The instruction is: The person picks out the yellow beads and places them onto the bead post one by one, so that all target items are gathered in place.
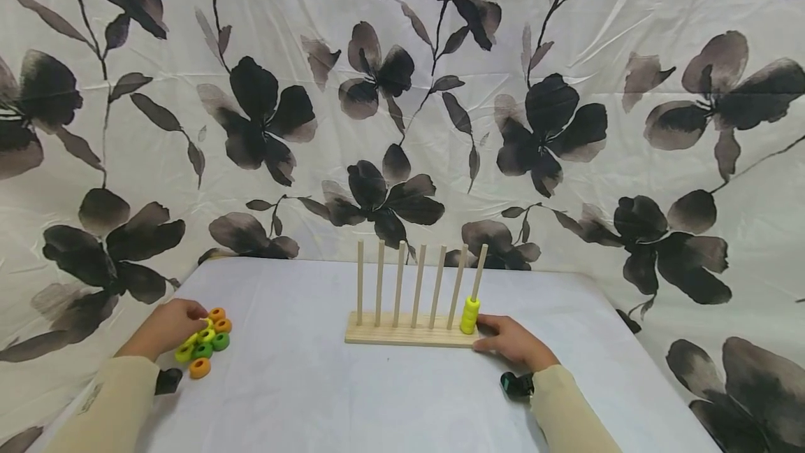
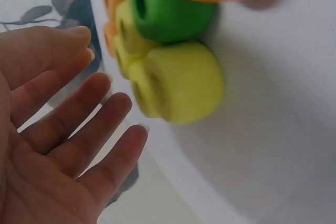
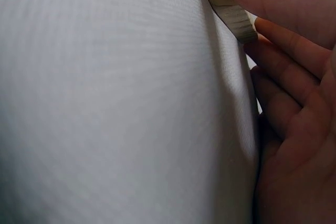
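At the left of the head view, my left hand (image 1: 170, 327) hovers at a cluster of small ring beads in yellow, green and orange. The left wrist view shows its fingers loosely bent and nothing between them, beside a yellow bead (image 2: 186, 82) and a green bead (image 2: 173, 9). A wooden peg stand (image 1: 409, 334) with several upright dowels sits mid-table. Yellow beads (image 1: 469, 316) are stacked on its rightmost dowel. My right hand (image 1: 512, 341) holds the right end of the stand's base (image 3: 236, 22), thumb at the near side and fingers around the end.
White cloth covers the table (image 1: 302, 397). An orange bead (image 1: 200, 368) lies at the near side of the cluster. Behind the table hangs a floral curtain (image 1: 302, 33). The other dowels (image 1: 400, 285) carry no beads.
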`<move>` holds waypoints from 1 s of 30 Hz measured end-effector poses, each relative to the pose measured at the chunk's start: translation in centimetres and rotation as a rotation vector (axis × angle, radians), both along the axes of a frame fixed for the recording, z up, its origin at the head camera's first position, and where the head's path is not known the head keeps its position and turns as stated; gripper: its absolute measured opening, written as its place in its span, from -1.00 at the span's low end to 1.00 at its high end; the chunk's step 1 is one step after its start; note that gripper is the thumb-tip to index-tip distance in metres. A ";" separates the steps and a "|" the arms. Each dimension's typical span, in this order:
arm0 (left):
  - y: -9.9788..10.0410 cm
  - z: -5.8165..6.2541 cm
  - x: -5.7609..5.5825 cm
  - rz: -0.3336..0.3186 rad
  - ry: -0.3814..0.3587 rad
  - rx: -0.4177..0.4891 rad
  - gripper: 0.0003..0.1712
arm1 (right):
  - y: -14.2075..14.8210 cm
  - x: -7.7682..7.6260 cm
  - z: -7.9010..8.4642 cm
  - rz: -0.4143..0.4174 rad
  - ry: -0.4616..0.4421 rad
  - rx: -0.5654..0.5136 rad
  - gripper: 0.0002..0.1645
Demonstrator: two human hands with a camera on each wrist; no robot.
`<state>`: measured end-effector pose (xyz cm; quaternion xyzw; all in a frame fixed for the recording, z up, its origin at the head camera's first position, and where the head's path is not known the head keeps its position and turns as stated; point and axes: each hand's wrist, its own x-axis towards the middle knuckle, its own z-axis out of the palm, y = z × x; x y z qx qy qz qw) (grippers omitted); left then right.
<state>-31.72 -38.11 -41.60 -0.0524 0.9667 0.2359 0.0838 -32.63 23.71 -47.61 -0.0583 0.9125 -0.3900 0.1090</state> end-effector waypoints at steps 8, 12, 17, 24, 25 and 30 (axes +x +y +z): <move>-0.4 -1.1 -0.7 0.037 0.034 -0.020 -0.47 | 0.2 -0.2 0.1 0.006 0.002 -0.015 -0.10; -0.3 -1.5 -0.6 0.044 0.055 -0.028 -0.45 | 0.0 -0.5 -0.1 0.003 0.004 -0.011 -0.12; -0.4 -1.9 -0.6 0.056 0.060 -0.019 -0.45 | -0.1 -0.5 -0.2 0.007 0.018 -0.008 -0.14; 0.0 -2.1 -1.0 0.086 0.031 -0.010 -0.46 | -0.2 -0.1 0.1 -0.013 0.015 0.016 -0.15; 0.1 -2.1 -1.0 0.091 0.029 -0.010 -0.47 | -0.2 -0.1 0.1 -0.014 0.014 0.015 -0.15; 0.7 -2.0 -1.3 0.098 0.022 -0.020 -0.55 | 0.1 0.0 0.2 -0.007 0.016 0.001 -0.14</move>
